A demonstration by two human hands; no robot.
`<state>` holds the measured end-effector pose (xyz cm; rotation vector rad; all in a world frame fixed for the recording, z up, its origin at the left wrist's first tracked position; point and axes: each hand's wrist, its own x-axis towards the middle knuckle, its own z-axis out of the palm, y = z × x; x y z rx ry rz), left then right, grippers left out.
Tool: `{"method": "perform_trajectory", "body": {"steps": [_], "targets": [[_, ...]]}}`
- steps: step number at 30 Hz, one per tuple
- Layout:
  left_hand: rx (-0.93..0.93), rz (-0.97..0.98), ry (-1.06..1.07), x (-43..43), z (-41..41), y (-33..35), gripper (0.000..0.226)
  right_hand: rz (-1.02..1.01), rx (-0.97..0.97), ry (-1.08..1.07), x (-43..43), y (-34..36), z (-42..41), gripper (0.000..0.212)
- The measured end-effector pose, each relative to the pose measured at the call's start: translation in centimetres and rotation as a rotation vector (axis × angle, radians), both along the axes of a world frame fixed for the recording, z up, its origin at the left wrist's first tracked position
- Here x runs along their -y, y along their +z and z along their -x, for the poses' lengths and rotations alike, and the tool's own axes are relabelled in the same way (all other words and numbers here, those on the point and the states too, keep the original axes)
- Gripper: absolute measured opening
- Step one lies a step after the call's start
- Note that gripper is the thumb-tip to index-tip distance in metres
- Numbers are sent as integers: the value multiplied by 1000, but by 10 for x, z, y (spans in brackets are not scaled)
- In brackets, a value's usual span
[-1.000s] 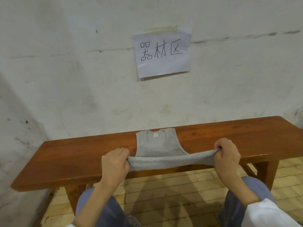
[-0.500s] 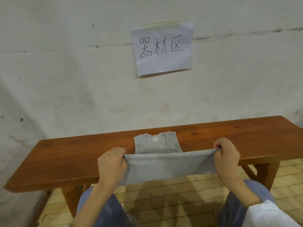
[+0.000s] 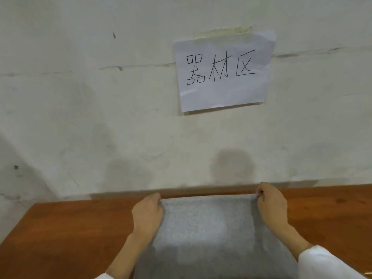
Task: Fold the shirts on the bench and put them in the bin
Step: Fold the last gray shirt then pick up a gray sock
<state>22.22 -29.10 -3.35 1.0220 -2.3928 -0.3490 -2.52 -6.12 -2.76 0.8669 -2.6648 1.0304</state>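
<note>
A grey sleeveless shirt (image 3: pixel 207 228) lies across the brown wooden bench (image 3: pixel 70 228), its lower half drawn up over the top half so the neckline is hidden. My left hand (image 3: pixel 148 214) grips the shirt's left corner and my right hand (image 3: pixel 271 204) pinches the right corner. Both hands hold the stretched hem near the bench's far edge by the wall. No bin is in view.
A stained white wall (image 3: pixel 100 117) rises directly behind the bench. A paper sign (image 3: pixel 223 71) with handwritten characters is taped to it above the shirt. Bare bench top extends to the left and right of the shirt.
Both hands carried the hem up and away from me, from the bench's front edge to its far edge, covering the shirt's neckline. The camera moved closer and tilted up.
</note>
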Motion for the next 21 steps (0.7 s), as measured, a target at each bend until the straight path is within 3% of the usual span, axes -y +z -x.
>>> {"method": "perform_trajectory", "body": {"steps": [3,4,6,9,11,13,19,21], "targets": [[343,-43,98,11,16,-30,21,-224,52,-40,16,-27,8,25],[407,-31,144,12,18,-37,34,-240,48,-40,18,-34,5,31],[360,-24,149,7,18,-45,47,-201,61,-7,19,-39,-10,36],[208,91,-99,-17,22,-58,34,-232,112,106,20,-41,-40,43],[267,102,-311,-31,26,-62,47,-373,196,153,21,-50,-59,56],[384,97,-383,-36,28,-74,53,-514,200,135,20,-64,-74,69],[467,57,-261,-50,23,-78,57,-596,64,212,17,-67,-77,93],[453,26,-176,-67,19,-75,56,-555,1,319,12,-69,-64,89]]}}
